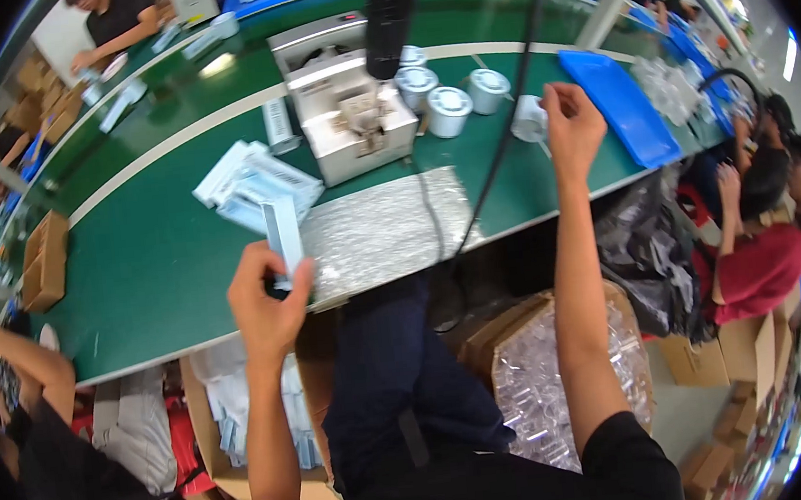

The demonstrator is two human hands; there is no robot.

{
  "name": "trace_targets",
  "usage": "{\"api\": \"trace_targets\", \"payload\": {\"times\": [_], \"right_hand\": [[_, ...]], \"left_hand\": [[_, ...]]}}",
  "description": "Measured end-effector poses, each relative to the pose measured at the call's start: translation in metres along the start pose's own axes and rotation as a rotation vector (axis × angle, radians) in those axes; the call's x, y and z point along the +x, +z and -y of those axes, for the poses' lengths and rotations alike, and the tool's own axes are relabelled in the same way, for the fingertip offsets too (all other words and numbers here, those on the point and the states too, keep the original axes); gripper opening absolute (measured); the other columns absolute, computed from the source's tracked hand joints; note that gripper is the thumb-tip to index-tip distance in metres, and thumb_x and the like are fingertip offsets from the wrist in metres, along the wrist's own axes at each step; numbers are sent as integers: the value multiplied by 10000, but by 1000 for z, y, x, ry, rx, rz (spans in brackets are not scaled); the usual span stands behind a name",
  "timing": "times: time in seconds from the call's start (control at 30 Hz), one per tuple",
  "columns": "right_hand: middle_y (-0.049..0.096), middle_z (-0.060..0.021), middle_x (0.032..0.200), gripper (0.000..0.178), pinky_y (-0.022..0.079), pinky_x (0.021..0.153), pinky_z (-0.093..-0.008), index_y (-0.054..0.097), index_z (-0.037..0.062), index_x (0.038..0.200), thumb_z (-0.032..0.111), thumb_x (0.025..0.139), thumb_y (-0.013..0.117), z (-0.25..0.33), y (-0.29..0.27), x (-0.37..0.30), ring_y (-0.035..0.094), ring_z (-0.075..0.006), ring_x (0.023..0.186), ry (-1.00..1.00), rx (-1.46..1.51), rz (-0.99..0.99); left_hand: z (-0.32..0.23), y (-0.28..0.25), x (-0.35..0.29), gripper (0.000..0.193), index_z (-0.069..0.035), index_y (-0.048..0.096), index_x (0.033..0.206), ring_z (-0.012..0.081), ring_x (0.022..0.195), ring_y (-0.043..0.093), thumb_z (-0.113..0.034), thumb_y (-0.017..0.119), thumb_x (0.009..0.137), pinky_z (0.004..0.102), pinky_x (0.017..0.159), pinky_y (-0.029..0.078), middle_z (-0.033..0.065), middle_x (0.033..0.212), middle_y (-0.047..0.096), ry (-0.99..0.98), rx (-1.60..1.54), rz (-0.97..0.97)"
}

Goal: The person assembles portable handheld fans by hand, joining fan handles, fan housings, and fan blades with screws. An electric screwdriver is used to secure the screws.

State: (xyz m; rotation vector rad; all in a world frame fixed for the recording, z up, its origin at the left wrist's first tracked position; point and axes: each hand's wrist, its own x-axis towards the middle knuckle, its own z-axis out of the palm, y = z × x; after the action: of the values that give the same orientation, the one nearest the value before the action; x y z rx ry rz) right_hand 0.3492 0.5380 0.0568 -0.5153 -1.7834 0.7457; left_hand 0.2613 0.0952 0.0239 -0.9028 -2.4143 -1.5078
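Note:
In my left hand (pixel 271 295) a narrow light-blue carton (pixel 283 230) is gripped upright between thumb and fingers, over the left end of a silvery mat (pixel 384 225). Flat blue-and-white packets (pixel 257 184) lie in a loose pile just beyond it. My right hand (pixel 574 130) is raised at the right with its fingertips pinched together; whatever they hold, if anything, I cannot make out. Close to those fingertips is a clear, round plastic piece (pixel 528 121). Between the hands, farther back, stands a light metal machine (pixel 345 102) with an open front.
Several white round tubs (pixel 450 112) stand right of the machine. A blue tray (pixel 617 107) lies at the right, a cardboard box (pixel 44 262) at the left. A black cable (pixel 505 136) hangs across the bench. Below are cartons, one full of clear plastic pieces (pixel 564 378). Other people work on both sides.

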Motion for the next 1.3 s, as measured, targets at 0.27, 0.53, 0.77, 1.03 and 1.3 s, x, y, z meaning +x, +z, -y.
{"api": "trace_targets", "payload": {"times": [0.27,0.53,0.77,1.03,1.3], "right_hand": [[715,-204,911,498,582,796,-407,674,46,1233,308,836,823,-1,9,-27,727,-339,859,37,-792,104],[677,-110,1048,285,537,862,-355,581,45,1183,262,1001,606,44,-41,-45,676,-228,982,331,828,5],[700,-141,922,354,582,769,-364,660,-38,1031,305,954,710,150,-40,-139,706,-224,794,478,1244,407],[693,-122,830,374,504,756,-372,422,39,1436,96,1068,460,173,70,-150,701,-271,810,173,686,743],[715,-126,869,126,508,767,-433,657,43,1075,113,974,630,191,103,-183,666,-373,823,155,686,618]], "left_hand": [[-3,-3,4,368,7,644,1162,153,956,625,0,797,827,289,887,483,61,1045,665,-46,-170,-17],[13,-7,-9,503,42,483,1463,270,1326,550,-120,632,1011,422,1169,375,186,1463,543,-143,-897,-24],[-34,36,-2,405,6,464,1388,168,856,567,-161,602,1046,318,801,478,87,998,580,-417,-1046,101],[-22,36,41,513,12,475,1499,144,1137,567,-256,603,1081,329,1035,428,86,1245,610,-302,-915,-24],[-9,13,59,490,8,412,1491,176,1114,550,-297,502,1118,367,979,468,96,1211,554,-294,-989,-245]]}}
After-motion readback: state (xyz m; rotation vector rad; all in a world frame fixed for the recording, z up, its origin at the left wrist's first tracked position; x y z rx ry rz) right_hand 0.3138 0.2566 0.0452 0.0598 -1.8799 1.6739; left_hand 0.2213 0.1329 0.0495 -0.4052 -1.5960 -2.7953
